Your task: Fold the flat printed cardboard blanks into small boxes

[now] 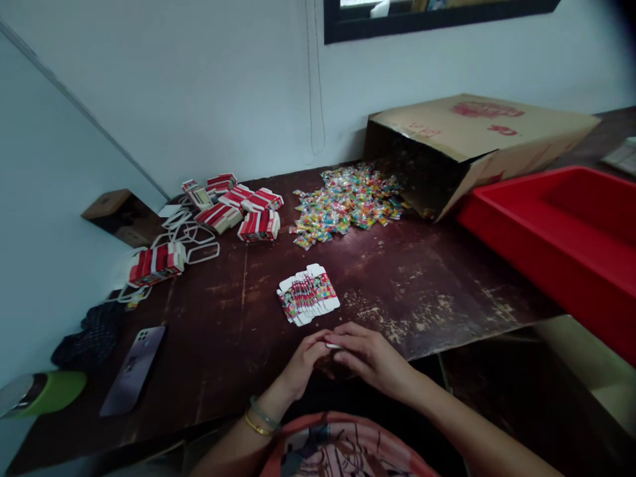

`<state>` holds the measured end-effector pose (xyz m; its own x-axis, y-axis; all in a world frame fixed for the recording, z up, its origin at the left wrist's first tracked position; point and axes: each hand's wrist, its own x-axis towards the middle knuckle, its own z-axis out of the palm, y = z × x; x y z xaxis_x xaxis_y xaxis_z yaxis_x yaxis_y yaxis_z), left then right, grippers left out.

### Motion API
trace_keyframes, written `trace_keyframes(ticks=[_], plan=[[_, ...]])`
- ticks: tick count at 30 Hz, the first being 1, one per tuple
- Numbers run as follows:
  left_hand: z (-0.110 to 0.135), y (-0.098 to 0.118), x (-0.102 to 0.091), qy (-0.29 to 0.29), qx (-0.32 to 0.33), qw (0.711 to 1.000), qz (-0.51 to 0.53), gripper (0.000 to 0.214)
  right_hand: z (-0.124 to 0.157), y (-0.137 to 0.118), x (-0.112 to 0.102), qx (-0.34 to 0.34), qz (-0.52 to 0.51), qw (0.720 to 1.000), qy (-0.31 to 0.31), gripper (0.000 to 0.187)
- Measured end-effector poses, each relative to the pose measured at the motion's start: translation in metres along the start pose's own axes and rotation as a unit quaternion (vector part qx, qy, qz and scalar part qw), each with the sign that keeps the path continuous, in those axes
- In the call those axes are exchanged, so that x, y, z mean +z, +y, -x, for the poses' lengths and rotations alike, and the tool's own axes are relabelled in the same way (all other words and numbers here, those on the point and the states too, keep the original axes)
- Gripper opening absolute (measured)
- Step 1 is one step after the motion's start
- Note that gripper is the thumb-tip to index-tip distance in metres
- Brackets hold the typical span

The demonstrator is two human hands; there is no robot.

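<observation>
Close to my body, at the table's front edge, my left hand and my right hand meet with curled fingers. Between them they grip a small carton; only a white flap of it shows, and the fingers hide the rest. Just beyond my hands lies a fanned stack of flat printed cartons, red and multicoloured with white flaps. Farther back is a heap of small wrapped candies in bright colours.
A cardboard box lies on its side behind the candies, its mouth towards them. At right stands a red plastic bin. Bundled red-and-white cartons, white loops, a phone, dark cloth and a green cup occupy the left side.
</observation>
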<state>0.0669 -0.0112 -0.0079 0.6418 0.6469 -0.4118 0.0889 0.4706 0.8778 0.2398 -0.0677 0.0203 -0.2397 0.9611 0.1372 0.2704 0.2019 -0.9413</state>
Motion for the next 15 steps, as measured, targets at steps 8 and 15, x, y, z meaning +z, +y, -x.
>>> trace_keyframes(ticks=[8, 15], plan=[[0.003, 0.001, -0.009, -0.119, -0.011, 0.983, 0.142, 0.042, -0.005, 0.006, -0.004, 0.018, 0.004, 0.997, 0.072, 0.024], [0.019, -0.014, 0.004, -0.113, -0.073, 0.982, 0.133, 0.047, 0.023, 0.014, 0.007, -0.01, 0.076, 0.992, 0.102, 0.028]])
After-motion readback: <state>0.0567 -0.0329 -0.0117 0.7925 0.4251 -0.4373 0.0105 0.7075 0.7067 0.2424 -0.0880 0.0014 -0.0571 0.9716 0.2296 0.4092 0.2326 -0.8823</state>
